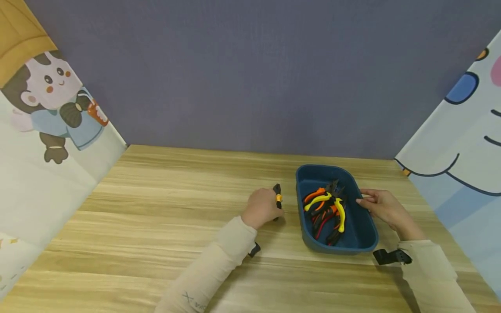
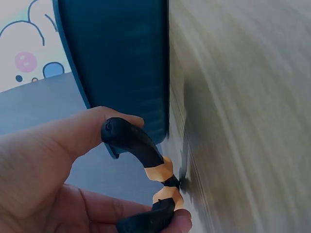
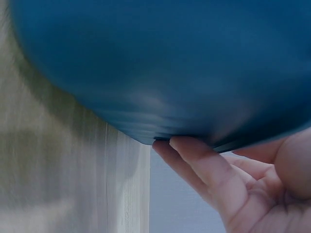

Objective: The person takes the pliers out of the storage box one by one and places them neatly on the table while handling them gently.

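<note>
My left hand (image 1: 262, 208) grips a pair of pliers (image 1: 277, 190) with black and orange-yellow handles, low over the wooden table, left of a dark blue bin (image 1: 358, 230). In the left wrist view, thumb and fingers hold the pliers' two spread handles (image 2: 138, 143); their jaws point away toward the tabletop. My right hand (image 1: 385, 211) pinches the bin's right rim, thumb over the edge and fingers against the outer wall. Inside the bin several pliers lie in a pile, among them a yellow-handled pair (image 1: 342, 216) and an orange-handled one (image 1: 314, 194).
The wooden table (image 1: 156, 208) runs back to a grey-purple partition (image 1: 242, 78). White panels with cartoon prints stand at the left (image 1: 78, 161) and right (image 1: 442, 148). Black wrist straps (image 1: 391, 257) show below the sleeves.
</note>
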Demonstrator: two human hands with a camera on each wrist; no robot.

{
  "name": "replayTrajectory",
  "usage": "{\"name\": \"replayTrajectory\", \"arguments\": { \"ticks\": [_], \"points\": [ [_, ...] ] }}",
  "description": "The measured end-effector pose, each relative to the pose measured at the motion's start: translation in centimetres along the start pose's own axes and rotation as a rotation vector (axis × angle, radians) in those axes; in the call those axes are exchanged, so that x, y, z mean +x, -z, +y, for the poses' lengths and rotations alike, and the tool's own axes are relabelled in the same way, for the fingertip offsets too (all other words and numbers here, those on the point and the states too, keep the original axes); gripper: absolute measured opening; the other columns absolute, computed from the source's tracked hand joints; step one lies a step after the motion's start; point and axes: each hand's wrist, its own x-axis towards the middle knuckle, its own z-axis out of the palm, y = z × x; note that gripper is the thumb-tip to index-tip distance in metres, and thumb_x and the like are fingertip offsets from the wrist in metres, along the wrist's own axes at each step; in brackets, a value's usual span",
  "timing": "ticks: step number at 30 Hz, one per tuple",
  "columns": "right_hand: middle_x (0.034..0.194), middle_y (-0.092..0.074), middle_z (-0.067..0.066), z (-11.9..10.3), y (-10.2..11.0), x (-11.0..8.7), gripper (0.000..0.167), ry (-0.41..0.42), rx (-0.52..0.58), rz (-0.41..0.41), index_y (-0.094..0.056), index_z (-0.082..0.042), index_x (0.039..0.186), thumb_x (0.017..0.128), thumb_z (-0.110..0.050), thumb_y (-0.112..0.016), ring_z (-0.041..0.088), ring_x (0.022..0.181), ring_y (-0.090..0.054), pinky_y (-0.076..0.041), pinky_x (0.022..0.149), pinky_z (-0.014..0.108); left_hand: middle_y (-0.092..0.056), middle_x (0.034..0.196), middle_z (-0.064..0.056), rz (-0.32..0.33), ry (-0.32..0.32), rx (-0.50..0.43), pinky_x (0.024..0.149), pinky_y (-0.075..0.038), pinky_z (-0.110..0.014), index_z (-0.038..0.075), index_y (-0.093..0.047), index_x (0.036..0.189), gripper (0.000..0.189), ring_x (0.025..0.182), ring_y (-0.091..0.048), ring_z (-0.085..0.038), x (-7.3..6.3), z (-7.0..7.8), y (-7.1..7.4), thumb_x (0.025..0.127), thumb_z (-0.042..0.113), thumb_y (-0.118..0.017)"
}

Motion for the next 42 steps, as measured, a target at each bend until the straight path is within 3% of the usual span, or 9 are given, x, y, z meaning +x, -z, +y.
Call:
{"name": "replayTrajectory", "arguments": {
  "ticks": [7, 12, 16, 22, 25, 31, 42],
  "points": [
    [0.058, -0.037, -0.007, 0.1, 0.1, 0.0, 0.056, -0.004, 0.021, -0.008, -0.028, 0.018, 0.138, 0.098, -0.016, -0.050, 0.006, 0.047, -0.034, -0.040, 0.050, 0.026, -0.055, 0.061, 0.001, 0.020, 0.016, 0.084, 0.043, -0.039, -0.023, 0.010, -0.061, 0.065, 0.034, 0.051, -0.049, -0.011, 0.3, 0.9, -0.9, 0.075, 0.038, -0.078],
    [0.065, -0.050, -0.006, -0.1, 0.0, -0.1, 0.057, -0.021, 0.006, -0.008, -0.028, 0.018, 0.138, 0.098, -0.017, -0.050, 0.006, 0.049, -0.038, -0.046, 0.057, 0.027, -0.053, 0.059, 0.002, -0.004, 0.020, 0.152, 0.041, -0.037, -0.022, 0.014, -0.056, 0.057, 0.039, 0.050, -0.046, -0.010, 0.3, 1.4, -1.3, 0.076, 0.043, -0.074],
    [0.061, -0.045, -0.004, -0.2, 0.0, 0.0, 0.057, -0.024, -0.003, -0.008, -0.028, 0.017, 0.138, 0.099, -0.018, -0.049, 0.007, 0.051, -0.039, -0.045, 0.056, 0.029, -0.053, 0.060, 0.002, -0.023, 0.032, 0.200, 0.042, -0.037, -0.022, 0.015, -0.054, 0.056, 0.041, 0.052, -0.046, -0.009, 0.3, 1.6, -1.5, 0.078, 0.045, -0.072],
    [0.074, -0.059, 0.003, -0.2, 0.0, 0.0, 0.057, -0.018, -0.016, 0.005, -0.030, 0.017, 0.138, 0.098, -0.020, -0.050, 0.007, 0.058, -0.046, -0.047, 0.057, 0.028, -0.061, 0.068, 0.000, 0.002, 0.015, 0.245, 0.046, -0.043, -0.024, 0.013, -0.070, 0.078, 0.031, 0.060, -0.057, -0.012, 0.3, 1.8, -1.8, 0.077, 0.044, -0.072],
    [0.066, -0.055, 0.000, 0.0, -0.1, 0.0, 0.056, -0.013, 0.000, 0.006, -0.030, 0.017, 0.137, 0.098, -0.018, -0.050, 0.006, 0.052, -0.041, -0.045, 0.054, 0.027, -0.063, 0.071, 0.000, 0.012, 0.005, 0.268, 0.048, -0.044, -0.024, 0.014, -0.070, 0.082, 0.030, 0.062, -0.059, -0.012, 0.2, 1.9, -1.9, 0.077, 0.043, -0.073],
    [0.053, -0.035, -0.009, 0.2, -0.2, -0.1, 0.056, 0.000, 0.038, 0.009, -0.030, 0.016, 0.138, 0.099, -0.019, -0.049, 0.006, 0.044, -0.032, -0.036, 0.044, 0.027, -0.062, 0.070, 0.001, 0.017, 0.014, 0.297, 0.048, -0.042, -0.023, 0.014, -0.066, 0.073, 0.032, 0.061, -0.057, -0.010, 0.0, 2.1, -1.9, 0.076, 0.045, -0.074],
    [0.056, -0.046, -0.007, 0.3, -0.3, -0.1, 0.054, 0.006, 0.045, 0.025, -0.031, 0.016, 0.137, 0.099, -0.017, -0.049, 0.006, 0.045, -0.036, -0.040, 0.045, 0.027, -0.067, 0.080, -0.001, 0.004, 0.018, 0.339, 0.054, -0.047, -0.024, 0.014, -0.068, 0.078, 0.035, 0.073, -0.063, -0.013, 0.0, 2.3, -2.0, 0.077, 0.049, -0.072]
  ]
}}
